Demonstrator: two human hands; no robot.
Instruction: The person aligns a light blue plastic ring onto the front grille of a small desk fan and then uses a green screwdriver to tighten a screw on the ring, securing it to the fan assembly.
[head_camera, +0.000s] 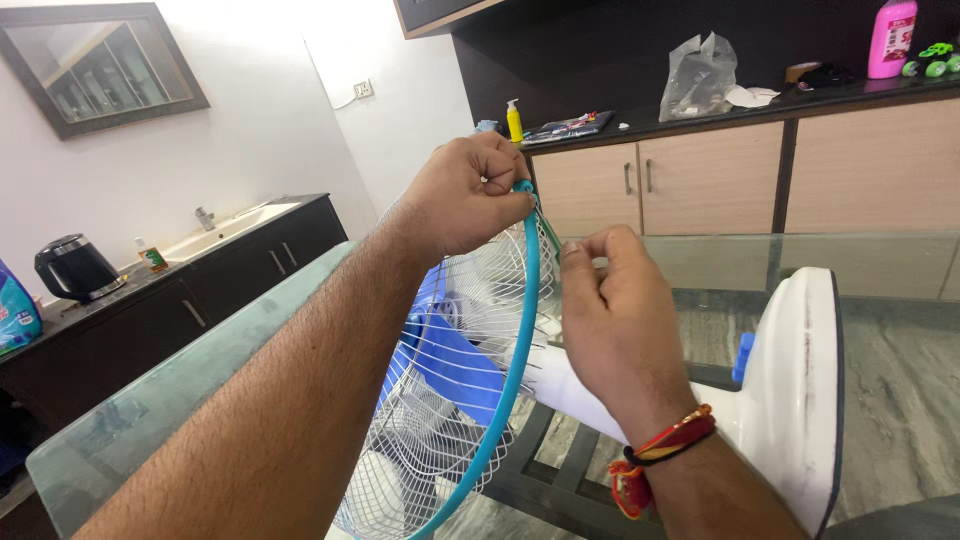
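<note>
On a glass table, a fan's blue guard ring is gripped at its top by the closed left hand; just below, the right hand is pinched against the ring.

white wire grille, glossy plastic base

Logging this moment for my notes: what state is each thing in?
Fan: lying on its side on the glass table, grille on.
Blue rim band: around the grille, pinched at its top.
Left hand: grip shut on band.
Right hand: fingers pinched beside the band.
Cabinet doors: shut.
</note>
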